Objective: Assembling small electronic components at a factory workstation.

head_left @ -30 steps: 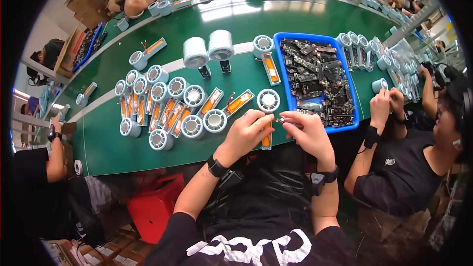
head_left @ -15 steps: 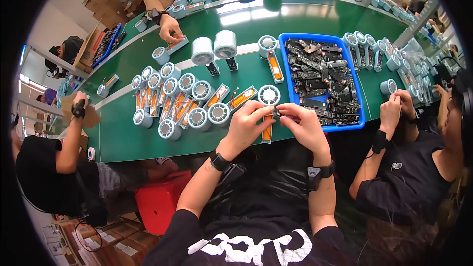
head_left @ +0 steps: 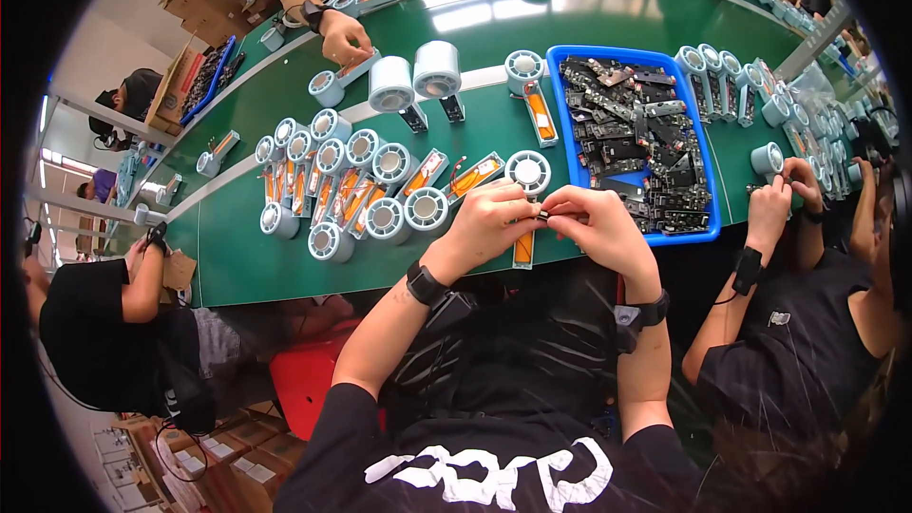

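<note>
Two hands together: the left hand [head_left: 489, 228] pinches a small dark part [head_left: 543, 216] opposite the right hand [head_left: 598, 228].
Left, fan units [head_left: 390, 161] lie clustered, orange cells [head_left: 475, 178] exposed, apparently for access. Centre, the part sits over one fan unit, presumably held fingertip-to-fingertip for its tiny size. Right, a blue tray [head_left: 686, 237] contains loose circuit boards [head_left: 608, 128].

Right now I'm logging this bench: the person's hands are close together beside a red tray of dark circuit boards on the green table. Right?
The tray is blue, not red, as the head view shows. The rest stands: left hand and right hand close together, dark circuit boards, green table.
</note>
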`<state>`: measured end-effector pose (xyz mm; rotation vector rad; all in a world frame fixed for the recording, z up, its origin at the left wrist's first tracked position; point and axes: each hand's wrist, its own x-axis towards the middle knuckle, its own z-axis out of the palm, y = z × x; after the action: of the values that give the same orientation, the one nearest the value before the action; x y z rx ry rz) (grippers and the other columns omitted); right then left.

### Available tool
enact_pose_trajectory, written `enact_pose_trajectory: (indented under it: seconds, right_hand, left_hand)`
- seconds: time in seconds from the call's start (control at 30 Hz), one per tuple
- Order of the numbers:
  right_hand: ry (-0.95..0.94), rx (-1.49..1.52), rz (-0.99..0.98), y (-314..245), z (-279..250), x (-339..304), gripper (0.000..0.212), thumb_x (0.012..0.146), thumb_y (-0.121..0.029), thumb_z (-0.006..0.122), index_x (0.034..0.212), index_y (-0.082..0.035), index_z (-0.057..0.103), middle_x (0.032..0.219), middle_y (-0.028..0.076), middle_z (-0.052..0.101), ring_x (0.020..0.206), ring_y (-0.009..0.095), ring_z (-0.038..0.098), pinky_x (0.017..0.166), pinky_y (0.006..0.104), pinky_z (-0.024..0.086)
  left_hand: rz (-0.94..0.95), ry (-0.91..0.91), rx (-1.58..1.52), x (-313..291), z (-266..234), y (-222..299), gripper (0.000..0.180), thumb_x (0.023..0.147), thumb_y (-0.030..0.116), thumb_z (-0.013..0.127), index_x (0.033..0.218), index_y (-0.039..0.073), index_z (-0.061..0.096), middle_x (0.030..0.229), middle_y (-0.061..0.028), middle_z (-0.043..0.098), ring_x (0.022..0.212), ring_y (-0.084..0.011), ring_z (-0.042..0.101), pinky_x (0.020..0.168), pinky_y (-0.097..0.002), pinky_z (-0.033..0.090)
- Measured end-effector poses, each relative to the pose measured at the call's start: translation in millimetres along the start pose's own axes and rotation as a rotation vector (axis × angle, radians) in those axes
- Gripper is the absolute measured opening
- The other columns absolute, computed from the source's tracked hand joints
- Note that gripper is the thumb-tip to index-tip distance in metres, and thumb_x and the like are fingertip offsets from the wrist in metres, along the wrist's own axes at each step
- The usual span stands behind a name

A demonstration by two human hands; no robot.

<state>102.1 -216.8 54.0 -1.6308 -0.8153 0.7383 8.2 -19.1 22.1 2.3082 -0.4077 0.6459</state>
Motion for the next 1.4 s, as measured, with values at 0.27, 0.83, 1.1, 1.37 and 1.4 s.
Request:
enact_pose_trajectory:
  seconds: [0.27,0.83,1.1,1.37,1.4]
  right_hand:
    - [-0.003,-0.050,-0.009,-0.5,-0.1,2.6,0.015,0.091,0.002,0.067,0.105,0.004,0.068,0.087,0.007,0.072,0.077,0.010,0.068,0.069,0.0250,0.055]
    - [0.238,-0.118,-0.041,-5.0,19.4,-2.4,0.015,0.092,-0.001,0.065,0.106,0.003,0.069,0.083,0.010,0.075,0.072,0.013,0.072,0.057,0.0247,0.052]
    - [0.257,-0.046,0.089,-2.6,16.3,-0.6,0.017,0.096,-0.004,0.062,0.110,0.002,0.069,0.087,0.010,0.076,0.069,0.012,0.072,0.051,0.0220,0.048]
    - [0.334,0.047,0.136,2.6,21.1,-0.9,0.017,0.097,-0.005,0.061,0.111,0.003,0.068,0.090,0.011,0.076,0.070,0.012,0.072,0.051,0.0224,0.048]
    - [0.348,0.069,0.144,4.7,21.8,-1.3,0.017,0.097,-0.005,0.061,0.111,0.003,0.068,0.090,0.011,0.076,0.070,0.012,0.072,0.051,0.0223,0.048]
  left_hand:
    - [0.059,-0.013,-0.020,2.6,-1.5,-1.7,0.018,0.071,0.010,0.084,0.083,0.005,0.072,0.076,-0.0050,0.061,0.075,-0.0241,0.064,0.068,-0.0365,0.054]
    - [-0.088,0.166,0.043,-10.0,4.6,11.0,0.031,0.074,0.004,0.084,0.103,0.005,0.074,0.090,-0.0075,0.062,0.079,-0.0241,0.063,0.068,-0.0347,0.054]
    - [-0.245,0.253,-0.061,-20.8,14.9,20.8,0.030,0.079,-0.002,0.080,0.108,0.001,0.073,0.097,-0.0109,0.068,0.085,-0.0246,0.070,0.070,-0.0316,0.057]
    - [-0.347,0.275,-0.109,-20.7,16.2,17.4,0.021,0.082,-0.004,0.078,0.102,0.002,0.075,0.091,-0.0108,0.074,0.079,-0.0236,0.073,0.070,-0.0313,0.058]
    - [-0.346,0.274,-0.108,-20.5,16.3,18.1,0.021,0.082,-0.004,0.078,0.102,0.002,0.075,0.091,-0.0108,0.074,0.079,-0.0236,0.073,0.070,-0.0313,0.058]
